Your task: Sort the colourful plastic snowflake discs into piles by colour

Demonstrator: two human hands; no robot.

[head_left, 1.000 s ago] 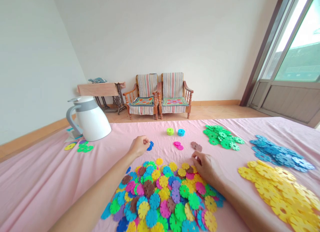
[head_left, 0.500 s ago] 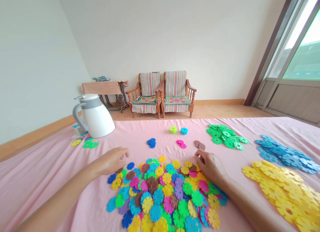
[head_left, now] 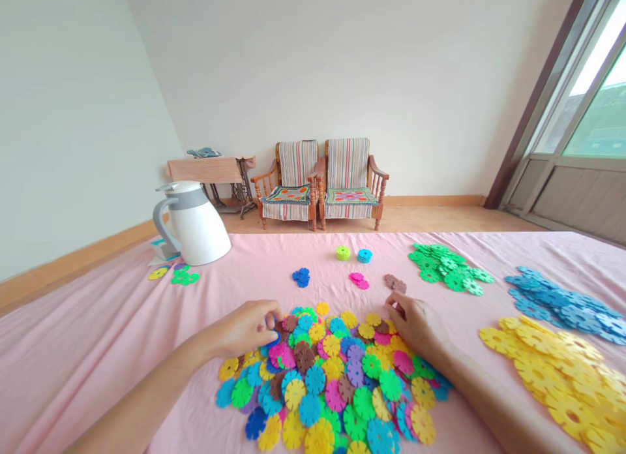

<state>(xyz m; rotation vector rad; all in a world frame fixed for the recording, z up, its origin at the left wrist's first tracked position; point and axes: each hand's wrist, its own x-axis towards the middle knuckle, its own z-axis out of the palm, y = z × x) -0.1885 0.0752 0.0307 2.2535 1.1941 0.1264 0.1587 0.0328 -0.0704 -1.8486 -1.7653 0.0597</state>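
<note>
A mixed heap of flower-shaped plastic discs [head_left: 313, 382] in several colours lies in front of me on a pink cloth [head_left: 186, 323]. At the heap's upper left, my left hand [head_left: 252, 327] is closed, its curled fingers on a dark blue disc [head_left: 271, 340]. My right hand [head_left: 415, 320] rests at the heap's upper right edge, fingers bent and drawn together. What its fingertips hold, if anything, is hidden. Just beyond them lies a small group of brown discs [head_left: 395, 283].
Farther out are small groups of dark blue [head_left: 301, 277], pink [head_left: 359, 281], lime [head_left: 343, 252] and light blue discs [head_left: 364, 256]. Larger piles of green [head_left: 450, 268], blue [head_left: 562, 304] and yellow discs [head_left: 562, 382] lie right. A white jug [head_left: 198, 226] stands left.
My left hand has moved right and down onto the heap's edge, and its fingers have closed on a dark blue disc. The right hand stays nearly in place; the view has shifted slightly.
</note>
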